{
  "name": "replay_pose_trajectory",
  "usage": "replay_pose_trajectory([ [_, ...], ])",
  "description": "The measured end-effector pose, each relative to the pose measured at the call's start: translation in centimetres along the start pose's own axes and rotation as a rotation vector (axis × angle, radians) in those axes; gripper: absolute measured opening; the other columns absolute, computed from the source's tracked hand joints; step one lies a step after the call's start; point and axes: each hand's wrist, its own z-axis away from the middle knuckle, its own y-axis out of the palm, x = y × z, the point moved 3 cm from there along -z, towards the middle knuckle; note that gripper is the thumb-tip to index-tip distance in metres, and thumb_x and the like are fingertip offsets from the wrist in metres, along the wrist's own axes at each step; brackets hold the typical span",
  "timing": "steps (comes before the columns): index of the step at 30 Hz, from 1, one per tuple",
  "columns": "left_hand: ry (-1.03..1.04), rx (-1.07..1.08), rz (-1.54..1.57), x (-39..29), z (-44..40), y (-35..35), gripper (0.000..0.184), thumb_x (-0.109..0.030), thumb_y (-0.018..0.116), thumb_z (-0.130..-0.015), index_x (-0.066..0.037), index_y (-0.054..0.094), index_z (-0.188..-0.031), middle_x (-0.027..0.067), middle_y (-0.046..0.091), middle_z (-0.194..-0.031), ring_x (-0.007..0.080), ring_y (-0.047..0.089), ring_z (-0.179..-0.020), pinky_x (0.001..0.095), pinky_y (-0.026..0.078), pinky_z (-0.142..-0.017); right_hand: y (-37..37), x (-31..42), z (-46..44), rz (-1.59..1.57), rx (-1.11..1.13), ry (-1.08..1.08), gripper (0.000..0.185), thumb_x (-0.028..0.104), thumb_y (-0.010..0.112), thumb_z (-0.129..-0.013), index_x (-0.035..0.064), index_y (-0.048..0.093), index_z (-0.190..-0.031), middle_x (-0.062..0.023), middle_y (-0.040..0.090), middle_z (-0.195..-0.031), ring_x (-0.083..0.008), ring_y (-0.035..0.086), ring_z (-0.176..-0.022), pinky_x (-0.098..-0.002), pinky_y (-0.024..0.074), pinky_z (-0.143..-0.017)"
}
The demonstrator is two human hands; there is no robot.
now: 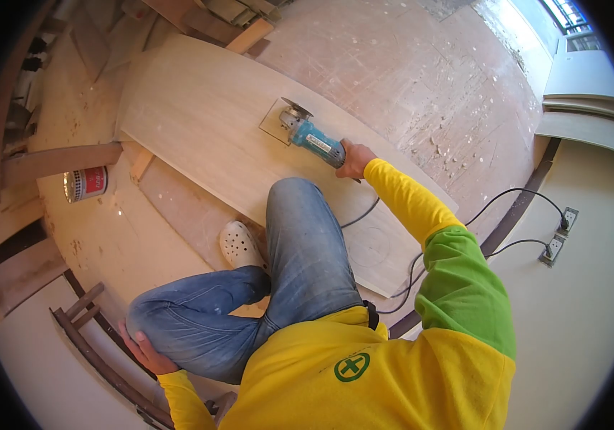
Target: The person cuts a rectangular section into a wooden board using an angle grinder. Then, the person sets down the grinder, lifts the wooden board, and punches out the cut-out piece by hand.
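My right hand [355, 159] is closed around the rear end of a teal angle grinder [315, 142]. The grinder's disc [298, 108] stands over a pale wooden panel [199, 107], beside a dark rectangular outline [272, 130] marked or cut there. Whether the disc touches the panel, I cannot tell. My left hand [145, 352] rests against my bent knee, fingers extended and holding nothing. My jeans leg [303, 236] reaches over the near edge of the panel.
Cords run to two wall outlets [559, 236] on the right. A red-labelled can [85, 183] stands at left near a wooden beam [60, 163]. Wood offcuts [250, 36] lie at the top. White debris [439, 125] dots the floor beyond the panel.
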Motion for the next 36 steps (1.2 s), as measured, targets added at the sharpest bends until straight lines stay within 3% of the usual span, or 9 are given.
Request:
replay_pose_trajectory([
  [36,-0.020,-0.011,0.030,0.0,-0.1,0.0,0.063,-0.039,0.049,-0.100,0.002,0.038,-0.147,0.0190,0.042,-0.147,0.0294,0.044,-0.132,0.0388,0.033,-0.113,0.5,0.9,-1.0,-0.078,-0.017,-0.035,0.066,0.032,0.078,-0.065,0.0052,0.056,-0.121,-0.0242,0.069,-0.101,-0.0406,0.067,-0.096,-0.0448,0.0526,-0.087],
])
